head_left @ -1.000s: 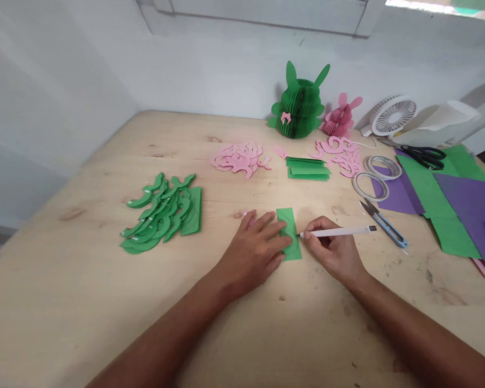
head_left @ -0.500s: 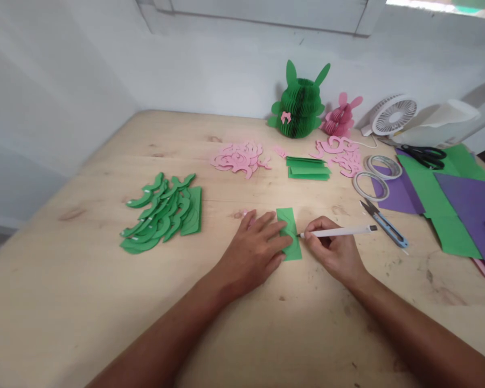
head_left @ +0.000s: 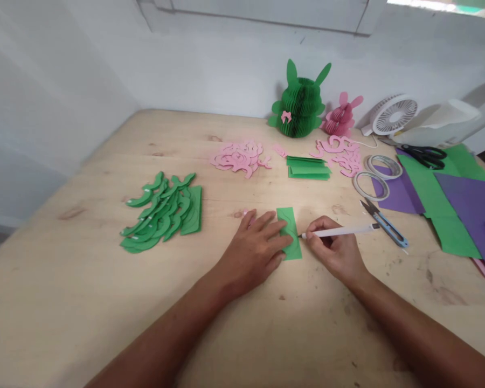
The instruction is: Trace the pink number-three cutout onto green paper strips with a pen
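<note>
A small green paper rectangle (head_left: 289, 218) lies on the table with faint curved pencil-like lines on it. My left hand (head_left: 259, 242) rests flat with fingers spread, its fingertips pressing on the paper's left part. My right hand (head_left: 333, 248) grips a white pen (head_left: 343, 231) near its point. The tip is at the right edge of the paper, and the dark end points right. Part of a small pinkish thing (head_left: 246, 212) shows behind my left fingers; what it is I cannot make out.
Left are stacked green paper cutouts (head_left: 157, 215). Beyond my hands lie pink cutouts (head_left: 240, 159) and folded green strips (head_left: 308, 168). Paper rabbits, green (head_left: 301, 108) and pink (head_left: 339, 119), stand by the wall. Rightward are tape rolls (head_left: 371, 186), thread snips (head_left: 388, 226), scissors (head_left: 424, 155), a fan (head_left: 395, 115) and purple sheets (head_left: 469, 210).
The pen has shifted very slightly to the right, its tip moving from the drawn line to the paper's right edge. My left hand stays in place on the paper.
</note>
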The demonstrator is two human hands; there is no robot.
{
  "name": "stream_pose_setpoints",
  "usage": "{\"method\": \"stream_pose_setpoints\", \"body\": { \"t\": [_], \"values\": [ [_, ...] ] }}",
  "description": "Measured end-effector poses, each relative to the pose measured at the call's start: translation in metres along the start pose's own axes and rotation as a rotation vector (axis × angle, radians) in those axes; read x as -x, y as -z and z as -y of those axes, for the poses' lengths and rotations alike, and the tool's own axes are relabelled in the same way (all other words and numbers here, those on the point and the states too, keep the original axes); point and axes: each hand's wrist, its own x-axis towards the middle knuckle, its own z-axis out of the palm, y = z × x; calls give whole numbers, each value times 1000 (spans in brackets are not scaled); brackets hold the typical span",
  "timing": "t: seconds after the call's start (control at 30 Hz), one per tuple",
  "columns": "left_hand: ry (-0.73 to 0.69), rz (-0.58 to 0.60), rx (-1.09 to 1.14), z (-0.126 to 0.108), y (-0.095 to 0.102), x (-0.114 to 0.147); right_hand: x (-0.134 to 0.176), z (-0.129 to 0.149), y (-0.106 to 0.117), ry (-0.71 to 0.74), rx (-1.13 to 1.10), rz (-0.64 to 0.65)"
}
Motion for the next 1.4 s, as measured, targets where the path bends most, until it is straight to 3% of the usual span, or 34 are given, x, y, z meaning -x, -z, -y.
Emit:
{"method": "stream_pose_setpoints", "body": {
  "t": [1.4],
  "values": [
    [2,9,1,0,-1,0,0,-4,-2,10,-23,-1]
  ]
}}
